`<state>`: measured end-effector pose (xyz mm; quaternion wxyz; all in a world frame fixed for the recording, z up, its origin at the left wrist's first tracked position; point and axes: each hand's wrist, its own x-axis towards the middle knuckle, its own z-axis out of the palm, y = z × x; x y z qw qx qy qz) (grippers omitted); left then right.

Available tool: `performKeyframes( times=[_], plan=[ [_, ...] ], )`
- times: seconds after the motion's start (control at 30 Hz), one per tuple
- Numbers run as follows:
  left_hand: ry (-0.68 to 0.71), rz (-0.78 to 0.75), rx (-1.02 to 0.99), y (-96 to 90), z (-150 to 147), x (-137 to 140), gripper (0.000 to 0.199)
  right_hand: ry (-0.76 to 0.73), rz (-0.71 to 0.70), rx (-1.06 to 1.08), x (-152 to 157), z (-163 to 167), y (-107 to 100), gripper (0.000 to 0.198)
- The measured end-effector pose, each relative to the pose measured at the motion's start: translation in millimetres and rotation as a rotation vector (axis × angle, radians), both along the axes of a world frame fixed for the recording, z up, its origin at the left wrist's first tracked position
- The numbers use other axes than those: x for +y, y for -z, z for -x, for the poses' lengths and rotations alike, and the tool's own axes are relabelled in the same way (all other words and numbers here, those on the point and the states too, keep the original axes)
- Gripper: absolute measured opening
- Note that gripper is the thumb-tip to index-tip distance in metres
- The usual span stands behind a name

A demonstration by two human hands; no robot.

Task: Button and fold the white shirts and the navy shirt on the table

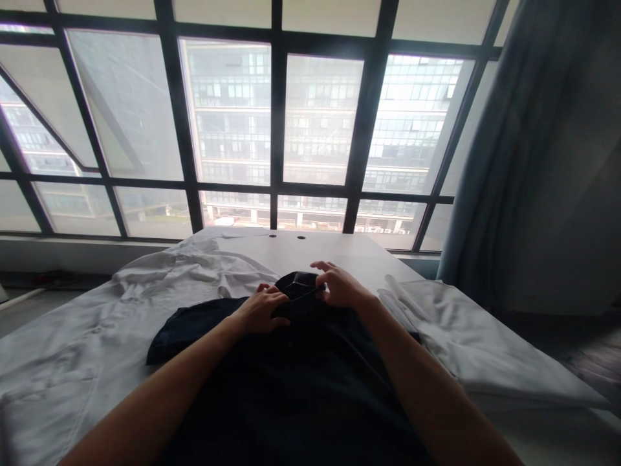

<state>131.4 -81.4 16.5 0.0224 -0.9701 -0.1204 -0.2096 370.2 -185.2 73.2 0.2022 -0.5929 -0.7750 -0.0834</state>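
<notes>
A dark navy shirt [291, 375] lies spread on the table in front of me, its left sleeve [187, 327] reaching out to the side. At its far end the collar [297, 279] stands up in a curve. My left hand [262, 309] is closed on the collar's left side, fingers over the edge and thumb on the near side. On the collar's right end, my right hand [339, 285] pinches the cloth, with its index finger lifted. The shirt's lower part is very dark, so details there are hard to see.
Wrinkled white cloth [160, 278] covers the table's left side. A folded white garment [475, 323] lies at the right. The white tabletop [339, 249] has two dark round holes near the far edge. Behind stand framed windows [320, 123] and a grey-blue curtain [514, 162].
</notes>
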Motion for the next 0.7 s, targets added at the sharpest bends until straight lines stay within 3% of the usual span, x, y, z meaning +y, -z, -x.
performKeyframes(
  times=[0.13, 0.2, 0.3, 0.4, 0.53, 0.63, 0.7],
  plan=[
    [-0.091, -0.109, 0.045, -4.9, -4, -3, 0.024, 0.095, 0.002, -0.137, -5, 13, -6, 0.02],
    [-0.106, -0.132, 0.03, -6.6, -8, -7, 0.018, 0.039, 0.085, -0.075, -3, 15, 0, 0.028],
    [-0.101, -0.139, 0.0, -13.5, -8, -9, 0.027, -0.008, 0.134, 0.046, 2, 14, 9, 0.018],
    [-0.092, -0.161, -0.055, -27.6, 0, 0, 0.039, -0.002, 0.046, 0.125, 6, 11, 11, 0.01],
    [-0.068, -0.196, -0.081, -46.6, 14, 28, 0.02, -0.033, -0.093, 0.169, 8, 5, 6, 0.016],
    [-0.115, -0.064, -0.191, -48.3, 15, 48, 0.013, -0.029, -0.16, 0.176, 10, 1, 4, 0.016],
    [-0.157, 0.176, -0.292, -42.1, 10, 56, 0.013, -0.019, -0.206, 0.203, 13, 0, 6, 0.013]
  ],
)
